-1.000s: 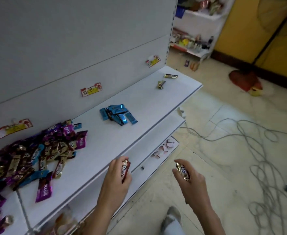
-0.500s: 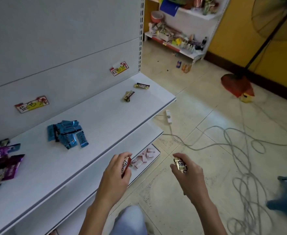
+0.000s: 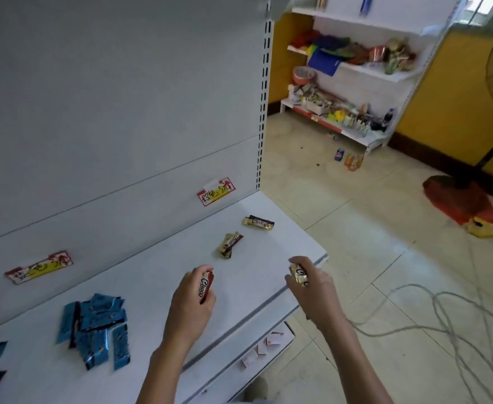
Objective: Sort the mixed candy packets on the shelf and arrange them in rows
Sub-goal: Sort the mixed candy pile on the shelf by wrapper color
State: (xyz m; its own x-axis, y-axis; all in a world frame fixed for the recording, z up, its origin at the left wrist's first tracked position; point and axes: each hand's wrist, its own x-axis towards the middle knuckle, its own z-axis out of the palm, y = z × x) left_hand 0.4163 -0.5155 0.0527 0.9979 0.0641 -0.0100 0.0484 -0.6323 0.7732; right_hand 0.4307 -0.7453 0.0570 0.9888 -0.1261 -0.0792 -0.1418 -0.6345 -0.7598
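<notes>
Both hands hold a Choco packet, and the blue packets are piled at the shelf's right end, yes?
No: the head view shows the blue packets piled left of the hands, not at the right end. The left hand and right hand do each hold a Choco packet.

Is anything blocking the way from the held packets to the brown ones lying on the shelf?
Nothing visible: only bare shelf separates the left hand and right hand, each gripping a packet, from the brown packets.

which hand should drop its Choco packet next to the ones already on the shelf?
Left, likely. The left hand is over the shelf, its Choco packet nearest the lying Choco packets; the right hand hovers at the front edge.
</notes>
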